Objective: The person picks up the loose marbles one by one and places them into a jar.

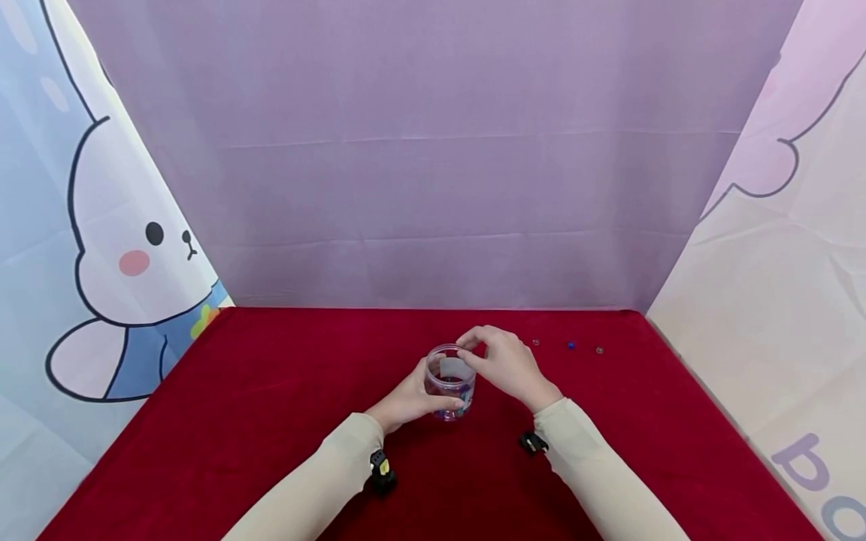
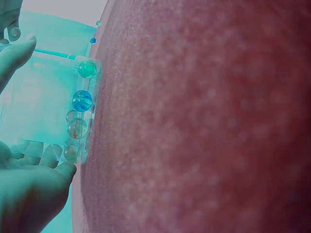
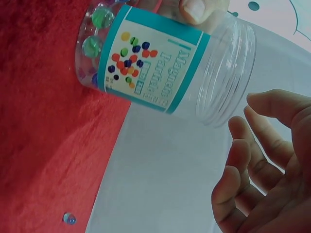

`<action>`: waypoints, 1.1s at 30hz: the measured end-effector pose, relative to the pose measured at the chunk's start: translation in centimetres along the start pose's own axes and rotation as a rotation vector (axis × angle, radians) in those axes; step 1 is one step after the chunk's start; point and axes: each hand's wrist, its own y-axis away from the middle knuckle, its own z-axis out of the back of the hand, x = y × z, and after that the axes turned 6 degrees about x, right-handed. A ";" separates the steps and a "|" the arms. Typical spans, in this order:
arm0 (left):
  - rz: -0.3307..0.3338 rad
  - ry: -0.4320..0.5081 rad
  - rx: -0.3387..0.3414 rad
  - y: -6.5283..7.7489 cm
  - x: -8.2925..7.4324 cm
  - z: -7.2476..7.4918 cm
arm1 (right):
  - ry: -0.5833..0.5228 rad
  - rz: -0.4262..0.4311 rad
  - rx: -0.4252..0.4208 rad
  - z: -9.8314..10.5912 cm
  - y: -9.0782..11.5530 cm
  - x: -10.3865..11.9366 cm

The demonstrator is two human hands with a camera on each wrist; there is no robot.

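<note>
My left hand (image 1: 408, 400) grips a clear plastic jar (image 1: 448, 412) with an open mouth, the thumb across its near side. A printed label (image 3: 150, 63) bordered in teal wraps the jar. Several glass marbles (image 2: 82, 101), green, blue and clear, lie at its bottom. Beside the jar's rim is my right hand (image 1: 504, 364), its fingers loosely bent. In the right wrist view, a gap shows between thumb and fingers, and nothing is visible there.
To the right of the jar, a blue marble (image 1: 571, 346) lies between two clear ones, a left marble (image 1: 536, 343) and a right marble (image 1: 599, 350). Red cloth (image 1: 271, 421) covers the table. A purple curtain (image 1: 433, 188) hangs behind, with printed cloth panels at both sides.
</note>
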 end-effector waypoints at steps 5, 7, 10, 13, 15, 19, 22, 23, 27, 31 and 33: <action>0.004 0.001 -0.001 0.1 0.0 -0.1 | 0.002 -0.001 -0.002 0.5 0.1 -0.5; 0.002 0.000 -0.002 0.1 -0.1 -0.1 | 0.003 -0.005 -0.001 0.7 0.2 -0.7; -0.006 0.000 -0.007 0.0 0.0 -0.1 | 0.008 -0.017 -0.006 0.8 0.2 -1.1; -0.012 -0.003 -0.010 0.0 0.0 -0.1 | 0.011 -0.024 -0.009 0.9 0.3 -1.3; -0.012 -0.008 -0.009 0.0 0.0 -0.1 | 0.013 -0.030 -0.012 1.0 0.3 -1.5; -0.006 -0.010 -0.010 0.0 0.0 0.0 | 0.012 -0.044 -0.013 1.4 0.5 -2.0; -0.007 -0.006 -0.009 0.0 0.0 0.0 | 0.013 -0.052 -0.021 1.7 0.5 -2.4; -0.007 -0.005 -0.009 0.0 0.0 -0.1 | 0.014 -0.053 -0.024 1.9 0.5 -2.5; 0.000 -0.009 -0.012 0.0 0.0 -0.1 | 0.021 -0.067 -0.038 2.4 0.5 -3.2; 0.002 -0.008 -0.016 0.1 -0.1 -0.2 | 0.027 -0.099 -0.035 2.9 0.5 -3.9; 0.002 -0.008 -0.015 0.1 -0.2 -0.2 | 0.021 -0.112 -0.031 3.0 0.5 -4.2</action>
